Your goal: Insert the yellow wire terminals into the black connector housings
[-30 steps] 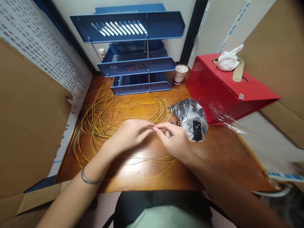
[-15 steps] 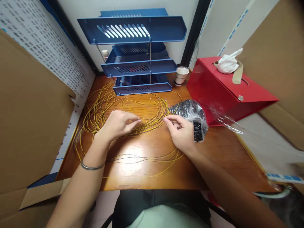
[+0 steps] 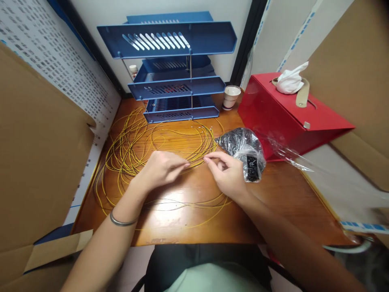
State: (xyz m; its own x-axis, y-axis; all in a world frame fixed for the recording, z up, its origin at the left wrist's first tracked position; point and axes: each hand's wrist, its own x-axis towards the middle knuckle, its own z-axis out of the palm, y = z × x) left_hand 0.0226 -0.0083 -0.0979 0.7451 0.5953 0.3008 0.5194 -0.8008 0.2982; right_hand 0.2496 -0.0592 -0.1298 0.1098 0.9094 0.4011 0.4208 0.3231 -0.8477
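A loose tangle of thin yellow and dark wires point(image 3: 127, 140) spreads over the wooden desk, its small end terminals grouped near the plastic bag. My left hand point(image 3: 164, 169), a bangle on its wrist, pinches a thin wire point(image 3: 197, 162) at its fingertips. Just right of it, my right hand point(image 3: 227, 173) is closed on the same strand between thumb and index finger. A short length of wire spans the gap between the two hands. Right behind my right hand lies a clear plastic bag point(image 3: 241, 140) of small black parts. A few wires loop across the desk below my hands.
A blue tiered tray rack point(image 3: 173, 38) stands at the back, with a paper cup point(image 3: 231, 97) beside it. To the right sits a red tissue box point(image 3: 273, 109). Cardboard point(image 3: 36, 134) walls the left side. The desk's front edge point(image 3: 194, 244) is close to my lap.
My left hand has moved right and slightly toward me. My right hand has shifted a little left and down, and the gap between the fingertips has narrowed.
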